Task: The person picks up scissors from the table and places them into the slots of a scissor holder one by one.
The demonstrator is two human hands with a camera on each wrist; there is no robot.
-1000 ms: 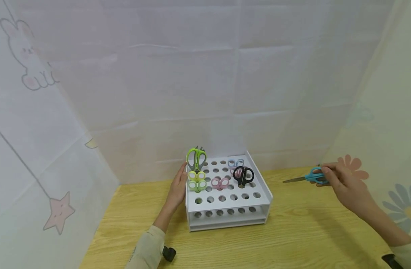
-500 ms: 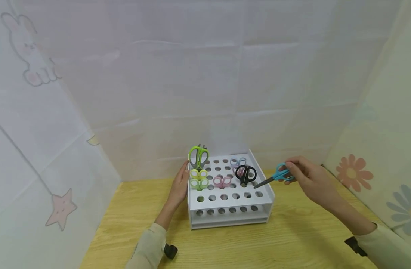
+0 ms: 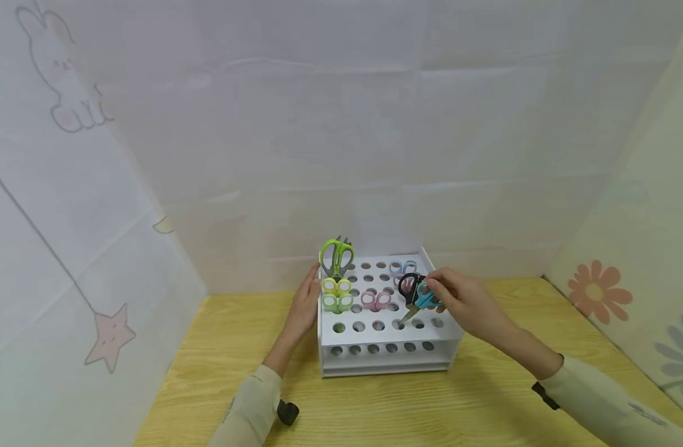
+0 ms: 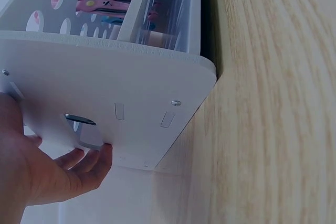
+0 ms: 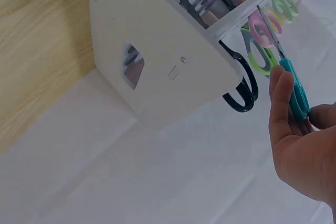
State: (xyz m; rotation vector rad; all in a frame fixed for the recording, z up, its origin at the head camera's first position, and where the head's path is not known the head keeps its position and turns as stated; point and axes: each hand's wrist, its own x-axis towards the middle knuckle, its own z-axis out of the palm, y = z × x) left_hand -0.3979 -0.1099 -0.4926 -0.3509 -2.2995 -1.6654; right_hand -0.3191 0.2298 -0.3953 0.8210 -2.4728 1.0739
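A white rack (image 3: 386, 338) with rows of round holes stands on the table. My left hand (image 3: 303, 307) rests against its left side panel, fingertips near the cutout in the left wrist view. My right hand (image 3: 472, 307) pinches blue scissors (image 5: 295, 90) by the handles, blades slanting down toward the front holes. The blue handles overlap black scissors (image 3: 413, 297) standing in the rack. Also upright in holes are bright green scissors (image 3: 336, 267), yellow scissors (image 3: 336, 287), light green scissors (image 3: 337, 304), pink scissors (image 3: 376, 302) and pale blue scissors (image 3: 403, 269). Another pink pair is partly hidden behind the black one.
The rack sits on a wood-grain table (image 3: 235, 347), close to a pale back wall (image 3: 319, 155). Side walls bear a printed star (image 3: 111, 338) and flowers (image 3: 598, 292). Several front-row holes (image 3: 358, 326) hold no scissors.
My right hand has brought the blue scissors leftward from beside the rack to over its right front part, and the blades now point more steeply down. The left hand stays on the rack.
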